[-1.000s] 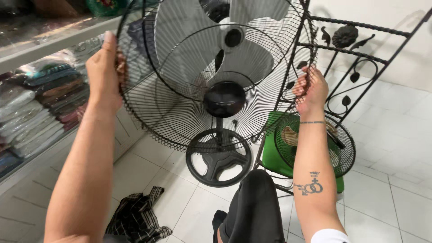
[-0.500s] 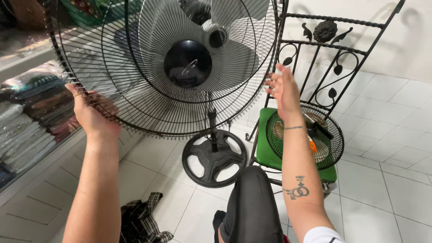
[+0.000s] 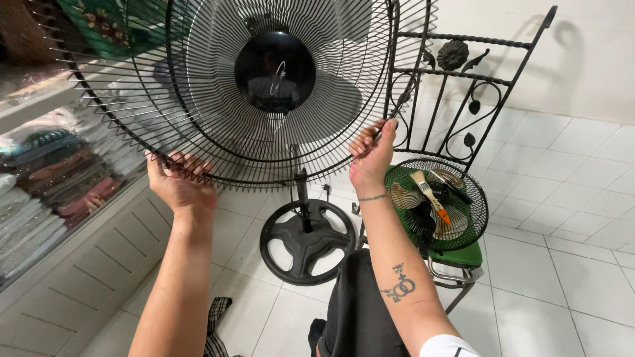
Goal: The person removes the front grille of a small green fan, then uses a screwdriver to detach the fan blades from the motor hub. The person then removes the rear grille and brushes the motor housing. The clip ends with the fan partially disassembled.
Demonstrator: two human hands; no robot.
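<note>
At the front grille's (image 3: 218, 99) lower rim, the left hand (image 3: 180, 185) grips at seven o'clock while the right hand (image 3: 370, 155), open a moment ago, now pinches the wires at four o'clock.

Bright, even indoor light, soft shadows on the wall (image 3: 589, 59), wide-angle bending at edges.
</note>
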